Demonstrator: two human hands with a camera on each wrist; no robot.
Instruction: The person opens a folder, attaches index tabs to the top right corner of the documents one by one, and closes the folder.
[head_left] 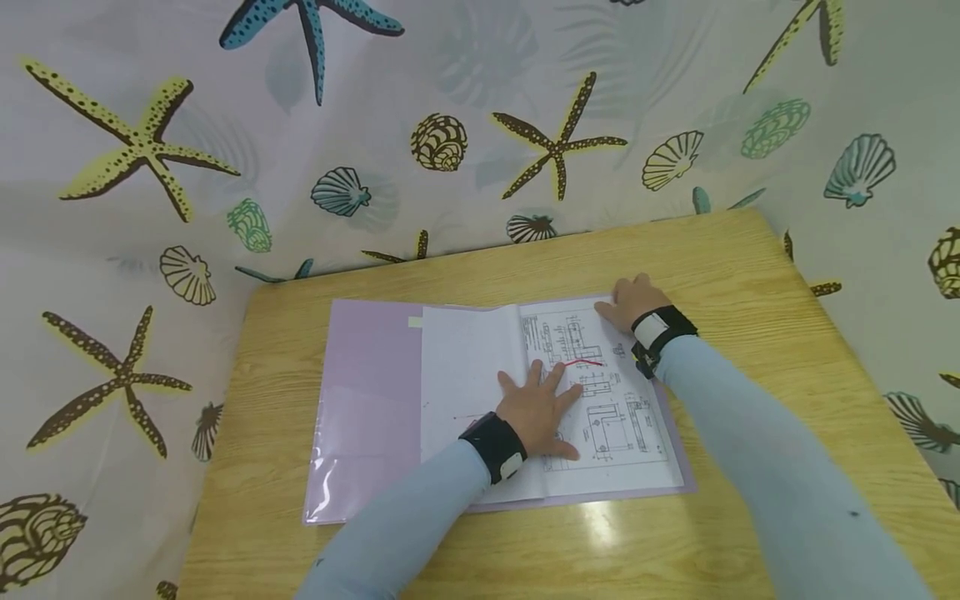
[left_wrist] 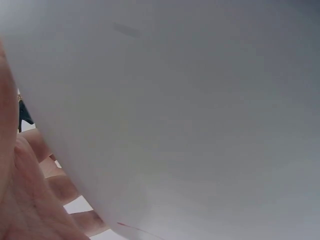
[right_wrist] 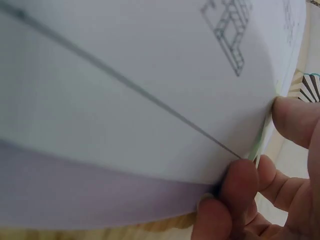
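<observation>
A purple folder (head_left: 375,358) is being spread out on the wood-grain counter (head_left: 750,292), with a white page (head_left: 468,358) being shown in the middle and a printed page (head_left: 645,467) on the right. Technical drawings (head_left: 611,429) are being displayed on the printed page, and a red line (head_left: 583,362) is being seen near its upper middle. The left hand (head_left: 536,417) is being rested across the inner part of the printed page, its fingers being spread wide and nothing being gripped. By the right hand (head_left: 633,304), the upper right edge of the printed page is being pinched between thumb and curled fingers. Dark straps (head_left: 495,446) are being worn on both wrists, over light blue sleeves (head_left: 420,508). Behind the counter, a pale cloth (head_left: 465,192) patterned with starfish and shells is being hung. Most of the left wrist view is being filled by white paper.
</observation>
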